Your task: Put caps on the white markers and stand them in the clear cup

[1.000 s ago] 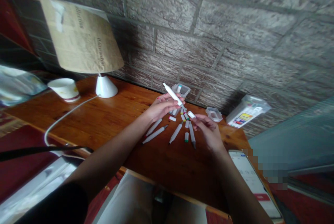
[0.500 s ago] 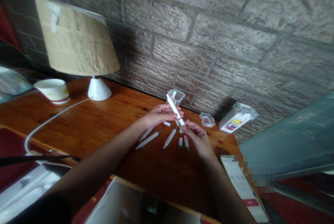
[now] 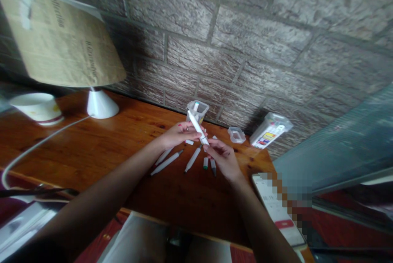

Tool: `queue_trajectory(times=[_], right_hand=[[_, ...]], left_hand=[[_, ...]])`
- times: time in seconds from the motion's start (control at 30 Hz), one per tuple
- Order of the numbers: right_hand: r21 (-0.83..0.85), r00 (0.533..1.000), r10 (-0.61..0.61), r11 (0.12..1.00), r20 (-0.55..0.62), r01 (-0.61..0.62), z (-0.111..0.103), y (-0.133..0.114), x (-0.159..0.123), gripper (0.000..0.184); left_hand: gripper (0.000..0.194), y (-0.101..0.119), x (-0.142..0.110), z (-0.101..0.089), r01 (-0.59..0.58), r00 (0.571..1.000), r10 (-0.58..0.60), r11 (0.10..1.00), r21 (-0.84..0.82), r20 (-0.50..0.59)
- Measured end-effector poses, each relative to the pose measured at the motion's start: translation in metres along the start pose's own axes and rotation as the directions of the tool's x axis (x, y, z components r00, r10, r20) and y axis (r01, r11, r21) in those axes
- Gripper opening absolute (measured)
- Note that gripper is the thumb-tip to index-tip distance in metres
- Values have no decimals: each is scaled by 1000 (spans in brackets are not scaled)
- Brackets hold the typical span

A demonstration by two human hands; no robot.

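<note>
A white marker [image 3: 196, 124] is held up at a slant above the table, gripped by both hands. My left hand [image 3: 181, 135] pinches its barrel, and my right hand [image 3: 222, 156] has its fingers closed round the lower end. Beneath them several uncapped white markers lie on the wood, among them a dark-tipped marker [image 3: 167, 162] and another marker [image 3: 193, 159]. A loose cap with a green end [image 3: 205, 163] rests below the right fingers, beside a grey-tipped marker [image 3: 213, 167]. Just behind the left hand stands an open clear case [image 3: 202, 109] with a blue-ended marker inside.
A clear lid [image 3: 236, 135] and a closed case of markers [image 3: 270, 131] stand at the back right, near the brick wall. A phone [image 3: 276, 210] lies at the right edge. On the left are a lamp [image 3: 102, 104], its cord, and a paper cup [image 3: 38, 107].
The whole scene has shifted left in view as the camera turned. Both hands keep hold of the marker; its lower part seems closer together at the joint.
</note>
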State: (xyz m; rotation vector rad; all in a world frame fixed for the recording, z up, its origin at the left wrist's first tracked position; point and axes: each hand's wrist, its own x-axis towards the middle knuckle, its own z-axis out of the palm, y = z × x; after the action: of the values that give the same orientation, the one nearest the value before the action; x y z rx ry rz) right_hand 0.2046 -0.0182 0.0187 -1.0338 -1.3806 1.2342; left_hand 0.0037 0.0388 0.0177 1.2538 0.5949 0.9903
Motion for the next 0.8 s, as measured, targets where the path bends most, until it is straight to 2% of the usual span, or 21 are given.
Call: queue_trajectory(times=[0.2, 0.37, 0.47, 0.63, 0.73, 0.8], right_hand=[[-25, 998, -43, 999, 47, 44, 4, -4, -3, 34], [-75, 986, -49, 995, 162, 61, 3, -7, -4, 33], [-29, 976, -20, 999, 219, 27, 3, -5, -5, 32], [106, 982, 93, 988, 167, -111, 7, 3, -6, 39], [154, 982, 96, 981, 160, -121, 9, 2, -5, 39], [211, 989, 101, 970, 111, -123, 8, -1, -4, 38]], left_hand=[[39, -2, -2, 5, -36, 994, 26, 994, 101, 102], [41, -5, -2, 9, -16, 993, 5, 996, 91, 118], [44, -7, -1, 10, -10, 993, -1, 996, 93, 119], [41, -6, -4, 15, 1, 981, -26, 991, 134, 191], [45, -6, -4, 18, 29, 976, -50, 994, 101, 212], [50, -7, -3, 17, 68, 979, -77, 996, 52, 191]])
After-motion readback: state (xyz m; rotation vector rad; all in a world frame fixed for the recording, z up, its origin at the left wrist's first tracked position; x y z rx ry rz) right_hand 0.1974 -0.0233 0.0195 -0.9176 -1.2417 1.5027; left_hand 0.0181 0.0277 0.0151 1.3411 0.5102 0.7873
